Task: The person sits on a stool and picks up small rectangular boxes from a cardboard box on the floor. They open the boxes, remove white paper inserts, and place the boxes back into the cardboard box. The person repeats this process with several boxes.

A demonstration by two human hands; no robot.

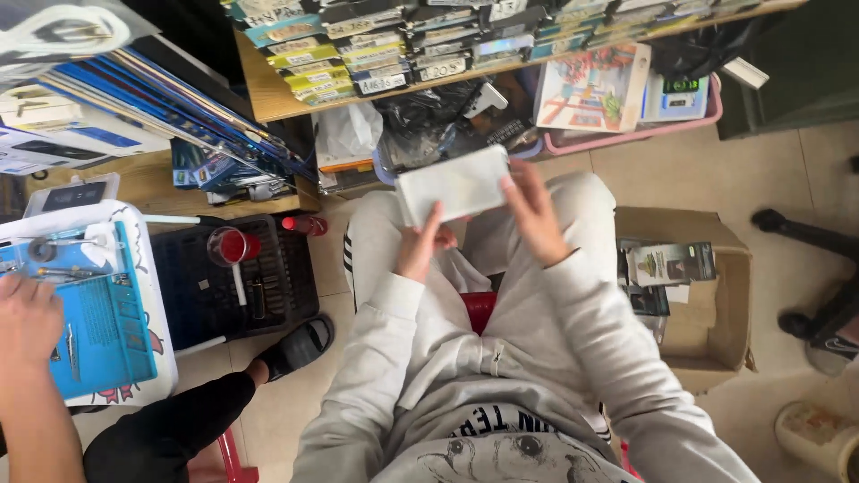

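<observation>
The person sits on a red stool and holds a flat white rectangle, like a thin plastic packet or case, up over their knees. The left hand pinches the bottom edge near the left corner, thumb on top. The right hand rests its fingers on the right end, partly curled around it.

The flat white rectangle looks light and thin. It seems fairly stiff, but it may bend if squeezed hard. Its smooth face could be slippery, so the edges and short ends look like the best places to hold it.

Its long side runs left to right, and the right end tips up a little. Its wide face points up at the camera.

Another person's hand rests on a blue work mat at the left. A brown cardboard box sits on the floor at the right.
</observation>
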